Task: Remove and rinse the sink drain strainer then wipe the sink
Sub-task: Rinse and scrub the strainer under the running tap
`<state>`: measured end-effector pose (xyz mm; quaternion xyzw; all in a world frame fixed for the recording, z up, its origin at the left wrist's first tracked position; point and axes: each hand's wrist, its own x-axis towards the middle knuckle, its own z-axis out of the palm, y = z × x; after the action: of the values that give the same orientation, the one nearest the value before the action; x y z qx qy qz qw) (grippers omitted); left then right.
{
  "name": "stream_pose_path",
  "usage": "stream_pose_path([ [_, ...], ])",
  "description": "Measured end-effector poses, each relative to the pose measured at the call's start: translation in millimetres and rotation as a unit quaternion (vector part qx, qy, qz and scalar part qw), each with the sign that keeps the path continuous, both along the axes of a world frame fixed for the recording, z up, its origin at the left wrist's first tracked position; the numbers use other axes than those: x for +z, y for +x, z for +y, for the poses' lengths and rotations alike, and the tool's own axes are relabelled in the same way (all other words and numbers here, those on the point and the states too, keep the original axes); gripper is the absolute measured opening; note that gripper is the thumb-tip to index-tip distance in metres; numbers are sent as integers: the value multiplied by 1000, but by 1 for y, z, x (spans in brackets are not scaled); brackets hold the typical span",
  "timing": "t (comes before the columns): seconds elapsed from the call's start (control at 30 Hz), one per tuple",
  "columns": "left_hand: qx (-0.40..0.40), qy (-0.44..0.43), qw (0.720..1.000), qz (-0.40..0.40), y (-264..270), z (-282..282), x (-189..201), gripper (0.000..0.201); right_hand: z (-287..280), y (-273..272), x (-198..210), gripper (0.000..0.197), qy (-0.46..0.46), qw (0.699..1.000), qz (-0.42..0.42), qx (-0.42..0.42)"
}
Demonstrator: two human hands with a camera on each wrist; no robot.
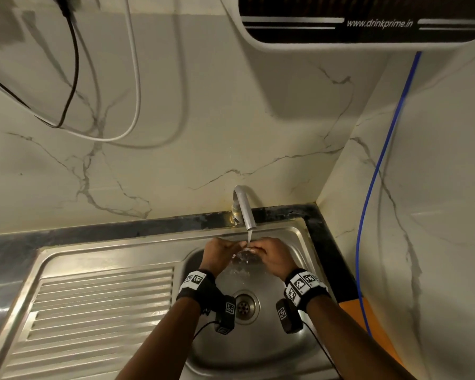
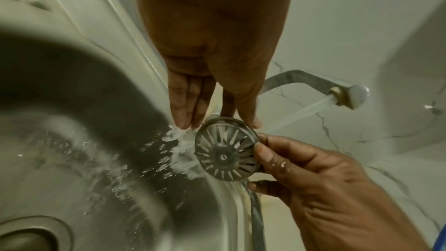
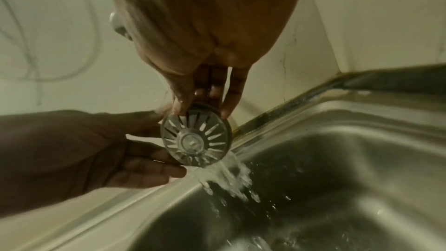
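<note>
Under the tap [image 1: 244,208], both hands pinched the strainer [image 2: 226,149] by its rim – left hand [image 2: 212,49] above, right hand [image 2: 321,182] at the side – over the sink [image 1: 258,352]. Risk: wet metal could slip – fall toward the open drain [image 1: 244,306].

Home kitchen: steel sink [image 1: 291,237] with ribbed drainboard [image 1: 99,305], tap [image 1: 244,209] running, marble-look wall tiles [image 1: 203,119], wall-mounted water purifier [image 1: 368,26].
</note>
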<state>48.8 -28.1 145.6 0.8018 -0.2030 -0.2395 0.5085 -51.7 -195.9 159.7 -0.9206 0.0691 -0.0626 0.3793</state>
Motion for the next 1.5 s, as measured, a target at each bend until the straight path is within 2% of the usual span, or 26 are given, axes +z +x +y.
stream_pose_path([
  [0.07, -17, -26, 999, -35, -4, 5, 3, 15, 2, 6, 1, 16, 100, 994, 13, -31],
  [0.13, -26, -63, 997, -25, -5, 13, 0, 12, 6, 13, 1, 14, 175, 982, 26, -67],
  [0.23, -31, -137, 986, 91, -3, 23, -1, 20, 15, 21, -2, 13, 274, 954, 30, -117],
  [0.33, -47, -175, 966, 184, 0, 27, 1, 23, 21, 26, 1, 14, 388, 910, 13, -143],
  [0.47, -78, -154, 964, 204, 5, 25, 2, 26, 24, 25, 3, 17, 429, 891, 18, -145],
  [0.57, -74, -192, 942, 267, 7, 27, 2, 33, 18, 24, 4, 26, 479, 863, 11, -158],
  [0.73, -38, -253, 902, 348, 1, 22, -3, 34, 9, 17, -9, 30, 595, 777, -27, -203],
  [0.8, -22, -257, 893, 369, -1, 21, -10, 35, 8, 15, -14, 33, 616, 760, -18, -207],
  [0.9, -30, -229, 898, 375, -1, 22, -17, 34, 8, 11, -11, 19, 596, 769, -18, -229],
  [0.93, -47, -208, 906, 365, 2, 22, -15, 31, 8, 10, -10, 18, 581, 780, -21, -232],
  [1.07, -143, -123, 941, 281, 13, 16, 7, 28, 14, 16, -4, 24, 485, 853, 24, -190],
  [1.17, -137, -87, 954, 251, 18, 11, 18, 30, 18, 27, 5, 16, 451, 870, 32, -195],
  [1.23, -124, -97, 953, 259, 21, 12, 20, 30, 19, 31, 9, 18, 458, 866, 30, -200],
  [1.33, -98, -132, 943, 290, 23, 18, 16, 26, 19, 29, 13, 29, 508, 831, 13, -228],
  [1.5, -45, -207, 914, 345, 12, 26, 4, 29, 22, 26, 13, 18, 522, 814, -9, -255],
])
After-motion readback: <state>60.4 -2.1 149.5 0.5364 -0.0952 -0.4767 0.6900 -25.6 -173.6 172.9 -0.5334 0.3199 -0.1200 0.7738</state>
